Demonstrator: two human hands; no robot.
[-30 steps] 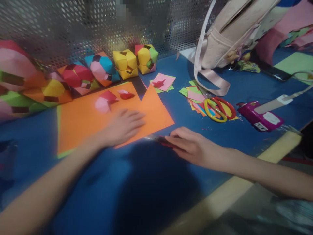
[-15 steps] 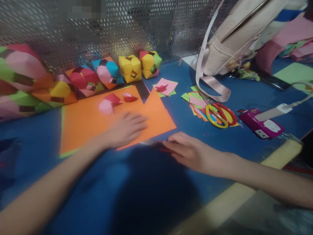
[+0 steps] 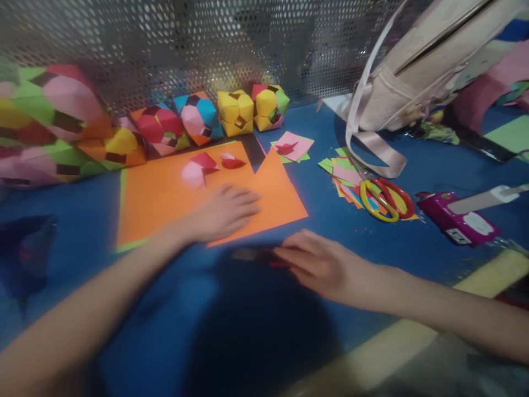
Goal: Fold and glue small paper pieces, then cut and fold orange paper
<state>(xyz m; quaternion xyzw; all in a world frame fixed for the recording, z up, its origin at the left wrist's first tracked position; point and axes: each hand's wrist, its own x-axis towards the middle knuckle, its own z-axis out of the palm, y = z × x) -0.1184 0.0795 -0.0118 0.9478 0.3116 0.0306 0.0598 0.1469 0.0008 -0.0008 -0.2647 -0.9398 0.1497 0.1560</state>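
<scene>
My left hand (image 3: 227,212) lies flat with fingers spread on an orange paper sheet (image 3: 157,193), which has a V-shaped notch in its far edge. A green sheet edge (image 3: 131,244) shows beneath it. Left of centre on the orange paper sit a pink and red folded paper piece (image 3: 199,168) and a small red folded piece (image 3: 232,160). My right hand (image 3: 316,264) is closed around a slim knife (image 3: 248,253) with red on its handle and a pale blade pointing left, blurred, just off the paper's near edge. Its grip is mostly hidden by my fingers.
Several paper balls (image 3: 198,118) line the mesh panel (image 3: 173,49) at the back. Yellow and red scissors (image 3: 382,201) lie on paper scraps (image 3: 345,173). At right are a purple block (image 3: 458,218) and a cream bag (image 3: 388,94) with a strap. A dark blue object (image 3: 25,259) is at left.
The view has swung left, so everything on the table appears further right. My right hand with the knife has drawn slightly nearer, away from the paper edge. My left hand stays on the sheet.
</scene>
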